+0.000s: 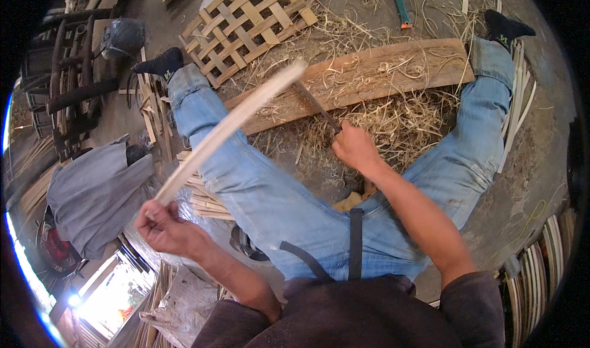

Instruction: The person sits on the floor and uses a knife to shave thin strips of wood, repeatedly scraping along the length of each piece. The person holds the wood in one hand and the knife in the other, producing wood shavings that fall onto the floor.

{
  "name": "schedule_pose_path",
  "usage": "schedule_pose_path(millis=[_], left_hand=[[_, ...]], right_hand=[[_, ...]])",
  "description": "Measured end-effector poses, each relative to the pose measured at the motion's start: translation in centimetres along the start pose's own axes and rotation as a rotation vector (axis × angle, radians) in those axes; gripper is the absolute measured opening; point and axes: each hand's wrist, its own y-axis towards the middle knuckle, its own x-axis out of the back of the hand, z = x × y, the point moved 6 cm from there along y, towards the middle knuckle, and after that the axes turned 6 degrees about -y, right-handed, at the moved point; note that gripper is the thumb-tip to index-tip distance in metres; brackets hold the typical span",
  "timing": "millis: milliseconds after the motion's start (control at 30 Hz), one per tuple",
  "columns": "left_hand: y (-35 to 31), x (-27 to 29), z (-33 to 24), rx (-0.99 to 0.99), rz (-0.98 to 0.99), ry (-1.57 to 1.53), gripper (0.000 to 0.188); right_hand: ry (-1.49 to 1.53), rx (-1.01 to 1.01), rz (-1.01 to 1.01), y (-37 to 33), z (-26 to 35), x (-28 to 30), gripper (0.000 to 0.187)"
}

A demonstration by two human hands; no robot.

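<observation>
My left hand pinches the near end of a long pale bamboo strip, which slants up and away to the right. The strip is slightly smeared by motion. In my closed right hand is a knife with a narrow dark blade; my fist hides its handle. The blade's far end is close to the strip's far end, and I cannot tell whether they touch. Beneath both lies a wooden board, strewn with curled shavings, across the space between my outstretched legs.
Shavings pile up on the near side of the board. Beyond it lie a woven lattice panel and a tool with an orange and green handle. Pale strips lie beside my right leg. A grey cloth hangs at left.
</observation>
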Motion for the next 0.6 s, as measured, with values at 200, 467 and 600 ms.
schedule_pose_path(millis=[200, 467, 600], left_hand=[[1.0, 1.5, 1.6, 0.222, 0.053, -0.286, 0.017], [-4.7, -1.8, 8.7, 0.743, 0.183, -0.559, 0.012], [-9.7, -4.7, 7.8, 0.787, 0.382, -0.53, 0.012]], right_hand=[[-0.049, 0.02, -0.043, -0.5, 1.2, 0.1, 0.031], [-0.258, 0.235, -0.189, -4.3, 2.6, 2.7, 0.051], [0.795, 0.214, 0.043, -9.9, 7.0, 5.7, 0.048]])
